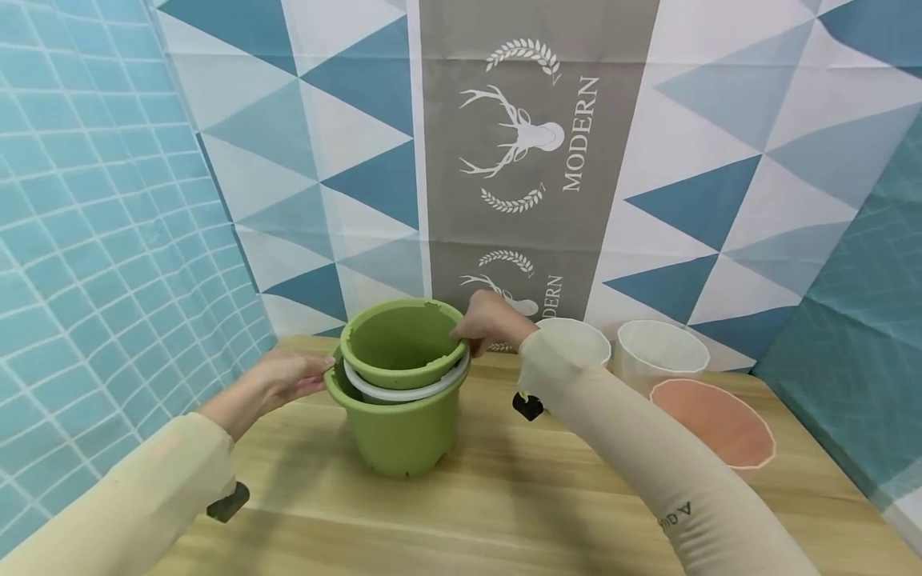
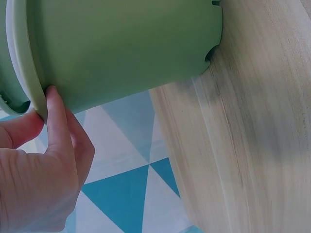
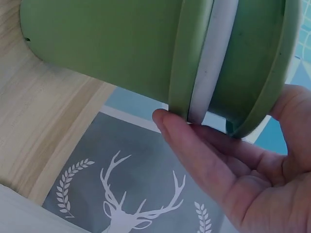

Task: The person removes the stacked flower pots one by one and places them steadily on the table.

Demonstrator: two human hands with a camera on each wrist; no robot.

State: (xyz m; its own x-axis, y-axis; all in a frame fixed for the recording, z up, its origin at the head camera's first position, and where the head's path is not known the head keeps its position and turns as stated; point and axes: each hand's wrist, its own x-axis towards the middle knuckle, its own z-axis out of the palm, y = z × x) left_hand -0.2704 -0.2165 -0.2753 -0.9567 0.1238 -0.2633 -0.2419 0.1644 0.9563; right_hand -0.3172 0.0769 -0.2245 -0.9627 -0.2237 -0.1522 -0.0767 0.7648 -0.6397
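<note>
Three flower pots stand nested on the wooden surface, left of centre in the head view. The large outer green pot [image 1: 405,440] has a white pot [image 1: 403,394] inside it, of which mostly the rim shows. A smaller green pot [image 1: 399,336] sits topmost, slightly tilted, its rim raised above the others. My left hand [image 1: 291,376] pinches the outer pot's rim between thumb and fingers. On the other side, my right hand [image 1: 493,320] grips the top green pot's rim; in the right wrist view its fingertips [image 3: 163,119] reach under the lower rims.
Two white pots [image 1: 659,352] [image 1: 576,340] and a pink pot [image 1: 709,420] stand at the right, partly behind my right sleeve [image 1: 634,448]. A patterned cloth [image 1: 374,184] covers the back, and a blue tiled sheet [image 1: 94,200] hangs at the left.
</note>
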